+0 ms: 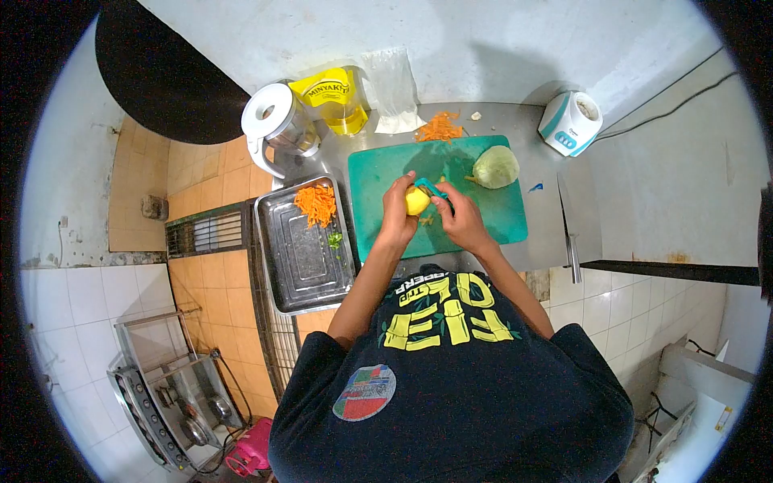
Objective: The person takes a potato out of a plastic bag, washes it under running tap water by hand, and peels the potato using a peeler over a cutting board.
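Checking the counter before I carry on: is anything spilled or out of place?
Mostly tidy. Orange carrot peelings lie loose on the counter behind the green board, and a knife rests near the counter's right edge. The left hand holds a yellow potato; the right hand holds a peeler.

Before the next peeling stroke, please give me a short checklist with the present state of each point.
1. Potato held firmly in the left hand: ok, the fingers wrap it above the cutting board.
2. Peeler in the right hand: ok, it lies against the potato.
3. Left fingertips out of the blade's path: cannot tell, too small to see.
4. Board space under the hands: ok, the cabbage sits apart at the far right corner.
5. Knife away from the hands: ok, it lies on the counter right of the board.
6. Tray has room: ok, only shredded carrot at its far end.
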{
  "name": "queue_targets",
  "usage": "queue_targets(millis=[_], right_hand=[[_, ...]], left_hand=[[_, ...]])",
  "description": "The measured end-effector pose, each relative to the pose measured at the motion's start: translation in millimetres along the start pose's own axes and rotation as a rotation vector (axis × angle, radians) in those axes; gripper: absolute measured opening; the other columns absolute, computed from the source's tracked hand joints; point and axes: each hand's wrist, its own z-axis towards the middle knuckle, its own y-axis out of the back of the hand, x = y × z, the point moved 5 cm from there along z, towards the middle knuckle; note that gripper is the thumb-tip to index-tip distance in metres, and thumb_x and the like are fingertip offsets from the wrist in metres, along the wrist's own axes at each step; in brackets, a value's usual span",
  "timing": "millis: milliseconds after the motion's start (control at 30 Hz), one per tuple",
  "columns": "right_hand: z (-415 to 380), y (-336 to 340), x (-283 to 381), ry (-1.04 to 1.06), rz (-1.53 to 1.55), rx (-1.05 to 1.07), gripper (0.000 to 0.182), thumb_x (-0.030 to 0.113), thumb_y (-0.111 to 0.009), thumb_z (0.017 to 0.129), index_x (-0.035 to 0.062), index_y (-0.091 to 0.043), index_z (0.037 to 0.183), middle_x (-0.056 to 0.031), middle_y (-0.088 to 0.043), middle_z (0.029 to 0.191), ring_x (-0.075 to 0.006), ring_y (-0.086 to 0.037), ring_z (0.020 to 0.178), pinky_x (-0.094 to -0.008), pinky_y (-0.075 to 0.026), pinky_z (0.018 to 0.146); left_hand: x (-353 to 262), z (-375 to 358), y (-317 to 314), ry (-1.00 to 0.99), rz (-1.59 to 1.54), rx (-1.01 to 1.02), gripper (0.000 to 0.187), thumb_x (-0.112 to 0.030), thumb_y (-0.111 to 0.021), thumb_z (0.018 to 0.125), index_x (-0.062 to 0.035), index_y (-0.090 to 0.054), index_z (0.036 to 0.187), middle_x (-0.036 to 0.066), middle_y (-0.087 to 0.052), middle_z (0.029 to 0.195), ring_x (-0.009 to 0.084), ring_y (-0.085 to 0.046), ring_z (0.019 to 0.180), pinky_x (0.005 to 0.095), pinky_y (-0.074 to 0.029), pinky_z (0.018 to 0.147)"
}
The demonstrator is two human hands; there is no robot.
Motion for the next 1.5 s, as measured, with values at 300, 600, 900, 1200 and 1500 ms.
queue_targets(millis=[300, 600, 900, 1200, 1500], right_hand=[[-3, -1, -2, 0.008, -0.024, -0.050, 0.028, 0.025, -0.060, 0.097, 0.0056, -0.061, 0.117, -0.0231, -0.068, 0.089, -0.0432, -0.066, 0.081, -0.0497, -0.051, 0.069], [-3, 2, -12, -0.018, -0.001, -0.096, 0.032, 0.026, -0.061, 0.097, 0.0031, -0.063, 0.119, -0.0240, -0.069, 0.087, -0.0398, -0.068, 0.076, -0.0463, -0.052, 0.069], [0, 10, -16, -0.078, 0.054, -0.078, 0.043, 0.035, -0.062, 0.097, -0.0025, -0.064, 0.117, -0.0232, -0.069, 0.084, -0.0317, -0.067, 0.068, -0.0402, -0.051, 0.065], [-2, 17, -24, -0.119, 0.113, -0.114, 0.038, 0.034, -0.061, 0.097, -0.0019, -0.064, 0.109, -0.0197, -0.065, 0.077, -0.0268, -0.062, 0.065, -0.0401, -0.045, 0.060], [-3, 9, -39, -0.151, 0.346, -0.055, 0.028, 0.026, -0.052, 0.103, 0.0021, -0.053, 0.117, 0.0015, -0.048, 0.076, -0.0073, -0.044, 0.067, -0.0262, -0.035, 0.057]], left_hand=[[0, -1, 1, 0.079, 0.022, -0.007, 0.025, -0.034, -0.065, 0.091, -0.0120, -0.057, 0.100, 0.006, -0.063, 0.082, 0.0196, -0.064, 0.074, 0.0359, -0.053, 0.065], [5, 3, 2, 0.145, -0.014, 0.021, 0.025, -0.035, -0.068, 0.088, -0.0156, -0.056, 0.098, 0.003, -0.064, 0.084, 0.0191, -0.065, 0.078, 0.0357, -0.053, 0.068], [3, 3, 6, 0.122, -0.061, 0.003, 0.021, -0.032, -0.067, 0.091, -0.0147, -0.057, 0.098, 0.003, -0.063, 0.086, 0.0178, -0.065, 0.079, 0.0369, -0.054, 0.070], [-11, -14, -11, 0.012, 0.143, 0.193, 0.019, -0.021, -0.068, 0.091, -0.0067, -0.063, 0.103, 0.003, -0.063, 0.085, 0.0160, -0.064, 0.074, 0.0314, -0.054, 0.062], [-15, -27, -27, -0.080, 0.524, 0.356, 0.022, -0.015, -0.072, 0.089, -0.0018, -0.070, 0.107, 0.005, -0.069, 0.095, 0.0119, -0.064, 0.076, 0.0271, -0.053, 0.067]])
